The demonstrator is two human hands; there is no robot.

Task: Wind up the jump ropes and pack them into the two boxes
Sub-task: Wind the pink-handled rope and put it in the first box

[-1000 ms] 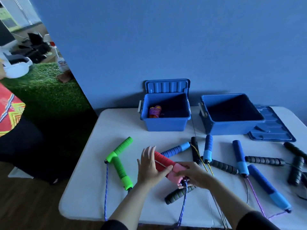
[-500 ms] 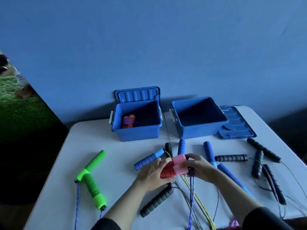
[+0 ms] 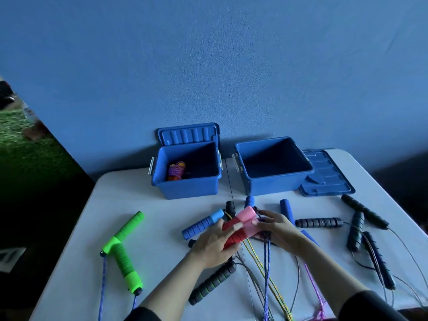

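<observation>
Both hands hold a pair of red and pink jump-rope handles [image 3: 239, 227] side by side above the middle of the white table [image 3: 76, 256]. My left hand [image 3: 214, 245] grips their red ends. My right hand [image 3: 276, 227] grips their pink ends, where a purple cord [image 3: 266, 272] hangs down toward the front edge. The left blue box [image 3: 185, 188] holds one wound purple and orange rope [image 3: 176, 171]. Beside it, the right blue box [image 3: 273, 184] holds nothing that I can see.
Green handles [image 3: 122, 249] lie at the left. Blue handles [image 3: 203, 223] and black foam handles [image 3: 212, 284] lie around my hands, more black ones [image 3: 318, 222] at the right. Loose cords trail off the front edge. A box lid [image 3: 326, 174] lies at the back right.
My view has swung right and nearer. Both hands have lifted the red and pink handles off the table and turned them up toward the boxes.
</observation>
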